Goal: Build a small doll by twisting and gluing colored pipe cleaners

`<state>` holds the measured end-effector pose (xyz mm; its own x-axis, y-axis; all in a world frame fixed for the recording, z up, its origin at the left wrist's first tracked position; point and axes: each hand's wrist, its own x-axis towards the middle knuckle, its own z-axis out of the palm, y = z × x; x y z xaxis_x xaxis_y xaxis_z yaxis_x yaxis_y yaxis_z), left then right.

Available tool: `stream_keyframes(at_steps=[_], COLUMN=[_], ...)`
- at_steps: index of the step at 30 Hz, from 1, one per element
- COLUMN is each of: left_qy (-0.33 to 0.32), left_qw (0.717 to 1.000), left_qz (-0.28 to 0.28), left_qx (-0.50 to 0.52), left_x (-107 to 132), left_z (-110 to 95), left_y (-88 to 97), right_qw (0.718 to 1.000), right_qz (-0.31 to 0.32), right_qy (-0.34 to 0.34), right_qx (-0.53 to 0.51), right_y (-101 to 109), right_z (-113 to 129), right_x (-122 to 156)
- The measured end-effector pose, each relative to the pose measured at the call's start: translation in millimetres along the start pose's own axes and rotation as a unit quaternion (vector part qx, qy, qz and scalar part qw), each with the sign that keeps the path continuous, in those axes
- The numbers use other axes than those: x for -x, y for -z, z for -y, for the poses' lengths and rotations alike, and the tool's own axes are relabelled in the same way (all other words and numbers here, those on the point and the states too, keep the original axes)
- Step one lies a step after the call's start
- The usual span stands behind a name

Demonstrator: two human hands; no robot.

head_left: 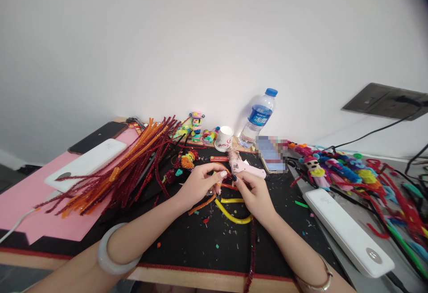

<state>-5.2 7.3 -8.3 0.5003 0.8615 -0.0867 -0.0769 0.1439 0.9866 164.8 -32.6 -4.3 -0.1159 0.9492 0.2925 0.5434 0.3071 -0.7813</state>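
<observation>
Left hand [201, 181] pinched tight on an orange fuzzy stem [202, 205]; right hand [254, 192] beside it, fingertips together, their hold too small to tell! Yellow handles [232, 200] just below on the tabletop [200, 278], pink glue gun [249, 169] behind, paper cup [224, 139] and bottle [259, 117] beyond.

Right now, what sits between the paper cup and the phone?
In the head view, the blue-capped plastic bottle stands between the paper cup and the phone.
</observation>
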Motion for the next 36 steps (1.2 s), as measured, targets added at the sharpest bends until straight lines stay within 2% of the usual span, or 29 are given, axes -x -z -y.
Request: stream_keyframes(at_steps=[25, 36], left_qy=[0.018, 0.014], left_qw=[0.999, 1.0], left_qz=[-0.008, -0.009], left_qx=[0.037, 0.022], left_x=[0.5, 0.1], left_z=[-0.3, 0.6], left_y=[-0.4, 0.6], right_qw=[1.0, 1.0], right_qz=[0.009, 0.014], right_qy=[-0.006, -0.004], right_qx=[-0.012, -0.017], right_y=[-0.6, 0.4], right_z=[1.1, -1.1], right_x=[0.8, 0.6])
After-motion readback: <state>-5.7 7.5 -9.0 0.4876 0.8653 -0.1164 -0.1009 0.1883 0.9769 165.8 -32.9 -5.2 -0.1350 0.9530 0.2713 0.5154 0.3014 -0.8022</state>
